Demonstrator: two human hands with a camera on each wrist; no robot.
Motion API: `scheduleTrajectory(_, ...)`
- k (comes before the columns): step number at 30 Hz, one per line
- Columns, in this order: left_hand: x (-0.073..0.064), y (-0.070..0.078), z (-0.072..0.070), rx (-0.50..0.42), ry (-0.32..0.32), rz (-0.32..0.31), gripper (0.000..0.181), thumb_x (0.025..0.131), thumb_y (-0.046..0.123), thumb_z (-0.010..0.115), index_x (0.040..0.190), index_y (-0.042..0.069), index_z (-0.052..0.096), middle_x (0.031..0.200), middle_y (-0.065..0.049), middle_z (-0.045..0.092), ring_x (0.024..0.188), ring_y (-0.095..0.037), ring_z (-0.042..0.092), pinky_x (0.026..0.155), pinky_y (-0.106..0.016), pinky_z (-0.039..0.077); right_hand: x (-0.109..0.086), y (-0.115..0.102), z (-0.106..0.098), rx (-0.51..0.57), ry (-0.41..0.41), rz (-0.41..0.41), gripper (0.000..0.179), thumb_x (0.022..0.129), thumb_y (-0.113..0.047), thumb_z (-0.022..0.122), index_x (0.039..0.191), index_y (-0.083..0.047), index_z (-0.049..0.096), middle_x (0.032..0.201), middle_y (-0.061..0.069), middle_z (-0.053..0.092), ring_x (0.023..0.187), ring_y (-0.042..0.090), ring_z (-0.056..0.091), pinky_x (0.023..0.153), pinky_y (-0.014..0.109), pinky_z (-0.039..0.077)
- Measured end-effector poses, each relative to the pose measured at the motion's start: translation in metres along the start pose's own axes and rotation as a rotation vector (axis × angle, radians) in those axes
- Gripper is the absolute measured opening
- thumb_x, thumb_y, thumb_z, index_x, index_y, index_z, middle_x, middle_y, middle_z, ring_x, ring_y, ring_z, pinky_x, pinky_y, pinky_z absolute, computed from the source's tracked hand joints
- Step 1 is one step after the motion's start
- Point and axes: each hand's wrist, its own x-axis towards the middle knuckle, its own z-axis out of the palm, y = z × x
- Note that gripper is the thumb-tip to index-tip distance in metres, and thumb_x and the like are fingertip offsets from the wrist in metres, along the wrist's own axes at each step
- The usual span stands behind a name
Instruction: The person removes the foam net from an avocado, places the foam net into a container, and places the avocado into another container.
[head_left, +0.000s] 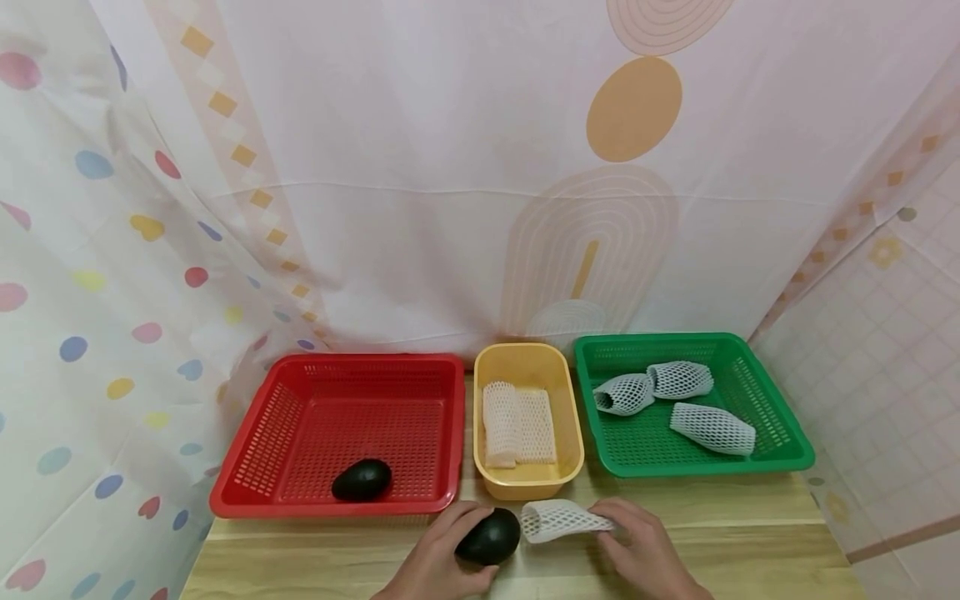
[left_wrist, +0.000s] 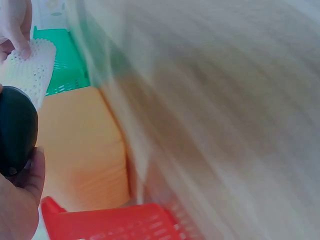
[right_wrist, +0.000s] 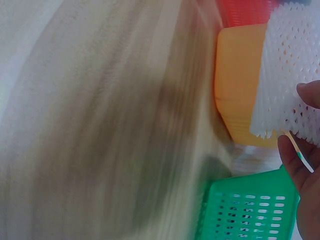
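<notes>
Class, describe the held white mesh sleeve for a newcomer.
Find the yellow plastic bin between a red perforated plastic basket and a green one. In front, the right hand holds a white tubular foam mesh sleeve: the only sleeve outside a container.

Two bare avocados (head_left: 491, 537), two baskets (head_left: 337, 509), one bin (head_left: 534, 490)

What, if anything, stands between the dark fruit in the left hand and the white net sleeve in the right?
Nothing visible: the dark fruit is right at the open end of the white net sleeve, though whether they touch is unclear. The yellow basket sits beyond them, not between.
</notes>
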Motion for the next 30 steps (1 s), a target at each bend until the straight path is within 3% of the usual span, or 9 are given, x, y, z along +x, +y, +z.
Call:
scheduleTrajectory(4, 0.004, 0.004, -0.007, -0.015, 0.027, 0.033, 0.083, 0.064, 0.012, 0.098, 0.139, 0.014, 0.063, 0.133, -0.005, 0.063, 0.115, -0.018, 0.064, 0.087, -0.029, 0.059, 0.003, -0.004, -0.004, 0.005, 0.007, -0.002, 0.056, 0.063, 0.024, 0.081, 0.107, -0.01, 0.074, 0.103, 0.004, 0.073, 0.092, 0.016, 0.07, 0.089, 0.012, 0.051)
scheduleTrajectory(12, 0.008, 0.001, -0.02, 0.025, 0.084, 0.034, 0.083, 0.062, 0.01, 0.098, 0.138, 0.011, 0.063, 0.131, -0.003, 0.062, 0.111, -0.019, 0.065, 0.092, -0.021, 0.054, 0.014, -0.016, -0.013, 0.039, 0.025, 0.039, 0.049, 0.066, 0.022, 0.082, 0.103, -0.01, 0.074, 0.101, 0.003, 0.074, 0.09, 0.014, 0.071, 0.085, 0.014, 0.053)
scheduleTrajectory(18, 0.012, -0.008, -0.033, 0.003, 0.133, 0.041, 0.079, 0.065, 0.006, 0.094, 0.138, 0.009, 0.063, 0.129, -0.007, 0.062, 0.112, -0.021, 0.065, 0.1, -0.015, 0.048, 0.02, -0.017, -0.013, 0.132, 0.119, 0.08, 0.05, 0.065, 0.025, 0.08, 0.101, -0.008, 0.073, 0.095, 0.004, 0.074, 0.086, 0.008, 0.068, 0.075, 0.014, 0.051)
scheduleTrajectory(23, 0.016, -0.018, -0.044, 0.023, 0.215, 0.076, 0.078, 0.064, 0.005, 0.093, 0.136, 0.006, 0.065, 0.125, -0.013, 0.064, 0.108, -0.026, 0.067, 0.103, -0.014, 0.046, 0.033, -0.019, -0.013, 0.127, 0.173, 0.062, 0.048, 0.061, 0.027, 0.078, 0.096, -0.005, 0.072, 0.091, 0.008, 0.073, 0.081, 0.009, 0.065, 0.071, 0.016, 0.05)
scheduleTrajectory(30, 0.02, -0.027, -0.059, 0.09, 0.238, 0.015, 0.075, 0.066, 0.007, 0.094, 0.136, 0.007, 0.066, 0.125, -0.012, 0.065, 0.107, -0.027, 0.068, 0.102, -0.013, 0.045, 0.054, -0.022, -0.013, 0.104, 0.174, 0.092, 0.04, 0.068, 0.018, 0.082, 0.097, -0.008, 0.074, 0.088, 0.007, 0.074, 0.076, 0.008, 0.065, 0.066, 0.018, 0.051)
